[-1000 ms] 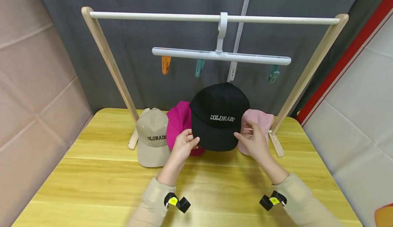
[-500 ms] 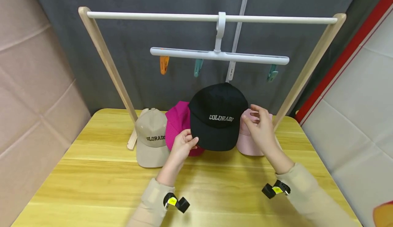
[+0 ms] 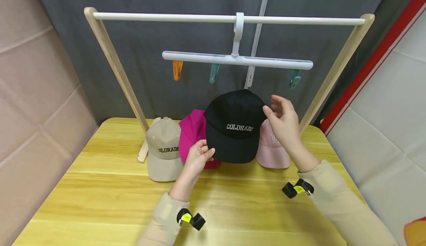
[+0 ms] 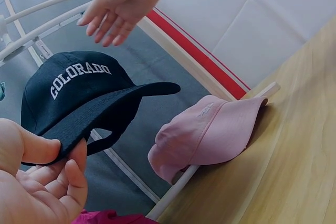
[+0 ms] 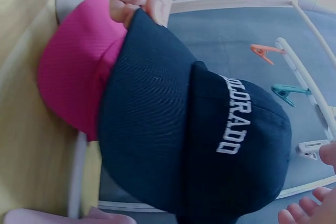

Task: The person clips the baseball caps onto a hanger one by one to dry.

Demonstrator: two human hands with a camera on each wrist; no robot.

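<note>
A black cap (image 3: 239, 107) with COLORADO lettering hangs in the air below the white hanger (image 3: 206, 59), brim toward me. My left hand (image 3: 196, 161) pinches the left edge of its brim between thumb and fingers, as the left wrist view also shows. Beside the crown's right side is my right hand (image 3: 286, 124), fingers loosely spread and holding nothing; in the left wrist view a gap separates it from the cap. A white clip (image 3: 250, 77) dangles just above the crown. The cap's back is mostly hidden.
Behind the black cap on the wooden table (image 3: 233, 201) sit a beige cap (image 3: 164, 137), a magenta cap (image 3: 194, 127) and a pink cap (image 3: 271, 151). The hanger hooks over a rack's rail (image 3: 166, 17) and bears an orange clip (image 3: 178, 70) and teal clips (image 3: 214, 73).
My right hand has let go of the brim's right edge and risen up beside the crown. The left hand and the black cap have stayed nearly in place.
</note>
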